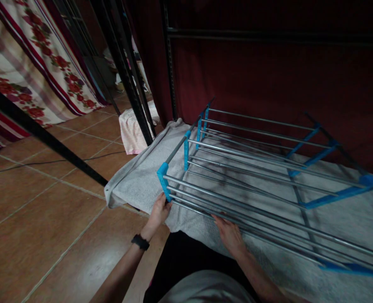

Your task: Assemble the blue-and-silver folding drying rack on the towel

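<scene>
Silver metal-tube rack with blue plastic joints (236, 153) rests on rumpled grey plush cloth (138, 185). Left hand (160, 210) pinches near-left blue joint (164, 185) low down; right hand (230, 233) at lowest rod, grip unclear. Uneven pull could unseat a rod; loose cloth might slide.

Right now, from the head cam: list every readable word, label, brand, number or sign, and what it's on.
None: no word, label, brand, number or sign can be read.
Blue corner piece at the left hand: small surface pattern, too small to tell if it includes lettering.
Black wristband: no lettering can be made out.
Curtain: flowers and stripes, no lettering visible.
</scene>
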Motion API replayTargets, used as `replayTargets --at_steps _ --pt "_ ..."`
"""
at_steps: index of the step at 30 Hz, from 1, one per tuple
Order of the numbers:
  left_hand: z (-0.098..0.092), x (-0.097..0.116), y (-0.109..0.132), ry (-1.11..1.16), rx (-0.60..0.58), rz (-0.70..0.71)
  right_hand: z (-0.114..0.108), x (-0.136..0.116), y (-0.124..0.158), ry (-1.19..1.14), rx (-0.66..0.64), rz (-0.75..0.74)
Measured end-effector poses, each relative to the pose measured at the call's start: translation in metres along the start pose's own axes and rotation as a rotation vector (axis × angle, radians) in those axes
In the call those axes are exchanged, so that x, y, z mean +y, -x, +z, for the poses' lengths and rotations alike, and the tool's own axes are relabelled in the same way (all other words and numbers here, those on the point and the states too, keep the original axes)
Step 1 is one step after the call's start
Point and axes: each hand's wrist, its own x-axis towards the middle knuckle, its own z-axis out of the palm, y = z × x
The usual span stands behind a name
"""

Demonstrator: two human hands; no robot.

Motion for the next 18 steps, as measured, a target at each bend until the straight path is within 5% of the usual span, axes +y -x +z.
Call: replayTargets --at_steps 18 --pt "0.0105 -0.0021 0.0021 -0.027 0.068 0.03 0.0024 0.0062 -0.0033 -0.034 -0.031 -0.071"
